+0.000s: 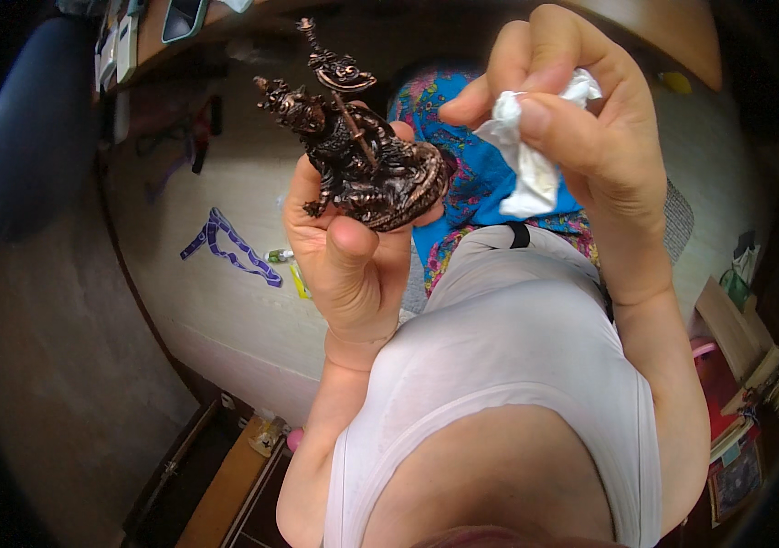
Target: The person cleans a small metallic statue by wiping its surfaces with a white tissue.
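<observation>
My left hand [355,267] holds a dark, copper-toned metal figurine [382,164] by its rounded base, with the thumb in front and the other fingers behind. The seated figure tilts so that its crowned head points to the upper left, and a thin staff with an ornate top rises beside it. To the right, my right hand [581,109] pinches a crumpled white tissue [530,178] between thumb and fingers. The tissue hangs down apart from the figurine. Part of the figurine's base is hidden by the left hand.
A phone [184,17] lies on the wooden table [149,48] at the upper left. On the floor are a purple looped strap [242,255], a small bottle [278,256] and a yellow packet [300,281]. Cardboard [732,329] and boxes stand at the right; an open dark drawer is at the lower left.
</observation>
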`<state>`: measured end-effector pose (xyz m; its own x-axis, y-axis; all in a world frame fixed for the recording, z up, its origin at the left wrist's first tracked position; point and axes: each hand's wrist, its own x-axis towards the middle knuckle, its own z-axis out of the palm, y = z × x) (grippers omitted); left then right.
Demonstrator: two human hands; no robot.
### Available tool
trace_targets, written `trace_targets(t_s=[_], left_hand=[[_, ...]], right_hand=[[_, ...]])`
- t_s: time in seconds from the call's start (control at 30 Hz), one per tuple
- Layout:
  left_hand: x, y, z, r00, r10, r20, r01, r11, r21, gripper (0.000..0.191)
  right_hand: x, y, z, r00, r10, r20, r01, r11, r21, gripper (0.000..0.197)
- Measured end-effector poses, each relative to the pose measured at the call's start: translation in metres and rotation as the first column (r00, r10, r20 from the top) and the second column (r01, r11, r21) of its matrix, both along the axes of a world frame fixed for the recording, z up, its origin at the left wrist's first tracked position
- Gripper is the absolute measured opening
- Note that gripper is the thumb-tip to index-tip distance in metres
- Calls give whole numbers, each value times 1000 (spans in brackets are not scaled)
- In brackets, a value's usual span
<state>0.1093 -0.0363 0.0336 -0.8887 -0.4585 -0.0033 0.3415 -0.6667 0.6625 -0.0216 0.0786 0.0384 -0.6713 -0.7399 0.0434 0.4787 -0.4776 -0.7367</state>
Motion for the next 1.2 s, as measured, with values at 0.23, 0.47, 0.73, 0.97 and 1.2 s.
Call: trace_targets(t_s=[0.23, 0.47, 0.73, 0.97, 1.2], left_hand=[[-1, -2, 5, 993, -90, -78, 103, 976, 194, 72], [0, 0, 9, 996, -23, 84, 15, 996, 88, 69], [-4, 8, -2, 937, 342, 67, -262, 820, -509, 64], [-2, -2, -14, 954, 267, -137, -260, 507, -822, 42], [-3, 5, -23, 894, 420, -156, -394, 572, -719, 47]], right_hand=[[-2, 4, -1, 1000, 3, -31, -2, 999, 46, 22], [-3, 4, 9, 998, 51, -30, -50, 998, 28, 20], [12, -16, 14, 625, -291, -724, 369, 928, -54, 16], [6, -15, 17, 563, 0, -826, 282, 940, 192, 15], [14, -17, 1, 528, -209, -823, 382, 924, 10, 19]])
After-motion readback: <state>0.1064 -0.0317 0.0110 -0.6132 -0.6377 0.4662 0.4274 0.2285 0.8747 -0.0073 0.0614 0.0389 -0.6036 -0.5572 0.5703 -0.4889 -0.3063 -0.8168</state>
